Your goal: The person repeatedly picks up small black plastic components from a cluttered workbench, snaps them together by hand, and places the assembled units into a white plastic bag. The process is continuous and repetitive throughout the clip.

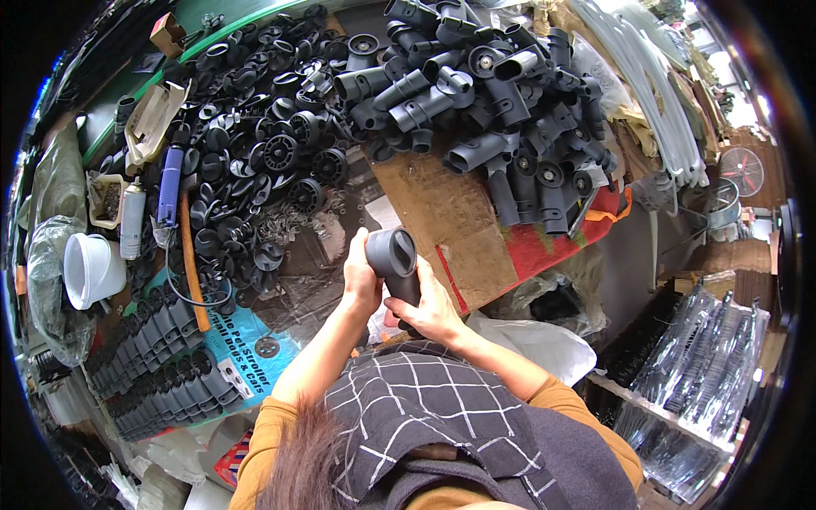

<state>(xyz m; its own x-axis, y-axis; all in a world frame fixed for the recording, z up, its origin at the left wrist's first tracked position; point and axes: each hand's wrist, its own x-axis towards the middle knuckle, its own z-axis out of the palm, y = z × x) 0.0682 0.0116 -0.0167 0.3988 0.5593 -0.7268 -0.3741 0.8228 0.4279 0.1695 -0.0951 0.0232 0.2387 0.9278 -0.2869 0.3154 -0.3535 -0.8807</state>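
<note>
Left hand (364,276) curls round the head of a dark grey tubular fitting (395,259), mid-frame, while the right hand (435,310) grips its stem (406,291). Good handling here probably means keeping the stem firmly pinned, fingers clear of the round face. Beyond, cardboard (450,217) lies right of centre, loose black round parts (279,153) fill the upper left, and similar fittings (510,100) crowd the top. Fingers hide the stem's lower end; scattered metal bits (282,223) are too small to identify.
</note>
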